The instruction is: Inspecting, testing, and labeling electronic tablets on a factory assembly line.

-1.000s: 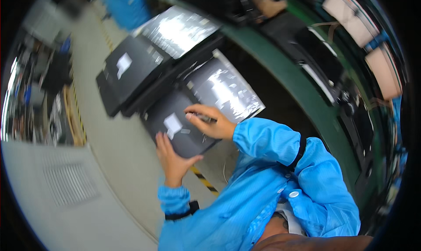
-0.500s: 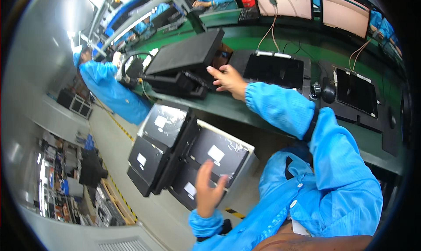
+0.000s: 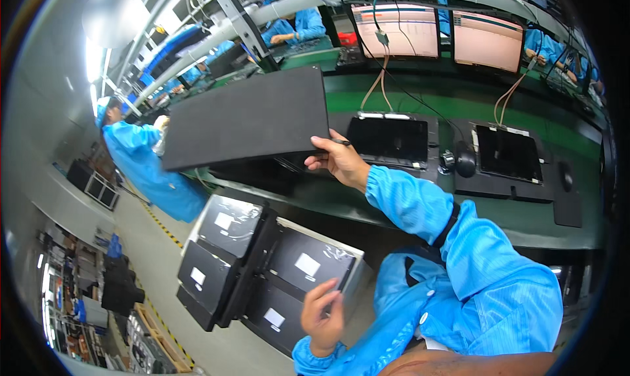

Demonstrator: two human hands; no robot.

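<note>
My right hand (image 3: 340,161) reaches across to the bench and grips the lower right corner of a large flat black board (image 3: 249,117), thumb on top and fingers below. The board is tilted and lifted over the bench edge, hiding most of what lies beneath it. My left hand (image 3: 323,318) is low and nearer to me, fingers loosely bent and apart, with nothing in it. Beside it are dark flat panels (image 3: 298,251) with white labels and shiny film, set in black trays below bench height. Another stack of labelled panels (image 3: 209,274) stands to their left.
On the green bench (image 3: 499,218), two black-screened panels (image 3: 388,140) lie in dark holders, joined to hanging cables. A black mouse (image 3: 465,159) sits between them. Two lit monitors (image 3: 397,31) stand behind. A co-worker in blue (image 3: 147,163) stands at the far left.
My right hand has closed on the black board's corner, and the board has swung flatter toward me. My left hand's fingers have curled somewhat. The whole view has shifted.
</note>
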